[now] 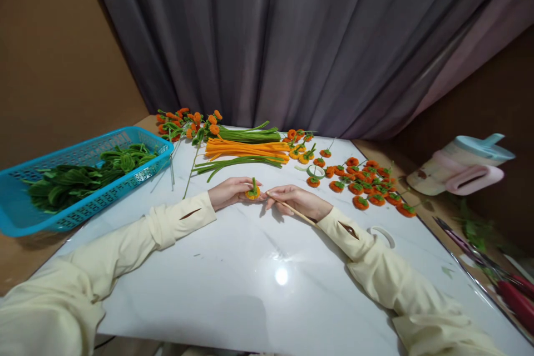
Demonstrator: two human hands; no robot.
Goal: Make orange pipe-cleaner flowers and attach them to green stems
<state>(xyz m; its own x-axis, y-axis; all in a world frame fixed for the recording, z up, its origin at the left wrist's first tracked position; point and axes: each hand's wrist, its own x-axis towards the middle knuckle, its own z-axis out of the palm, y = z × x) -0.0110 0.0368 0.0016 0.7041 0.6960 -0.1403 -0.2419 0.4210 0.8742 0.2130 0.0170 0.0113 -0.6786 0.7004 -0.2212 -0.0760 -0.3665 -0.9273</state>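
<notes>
My left hand [226,193] is closed on a small yellow-orange fuzzy persimmon-like piece [252,195] with a green top and a green stem standing up. Close beside it, my right hand [303,201] grips a thin wooden stick [298,213], whose tip points toward the piece. Whether the tip touches it I cannot tell. Just beyond both hands lie green fuzzy stems [237,162] and a bundle of orange fuzzy stems [246,149].
A blue basket [167,151] of green leaves stands left. Orange fuzzy pieces [361,188] cover the right side, near a tape roll [316,171]. Finished-looking orange sprigs [196,118] lie at the back. A lidded cup [448,164] and pliers [479,256] sit at the right edge.
</notes>
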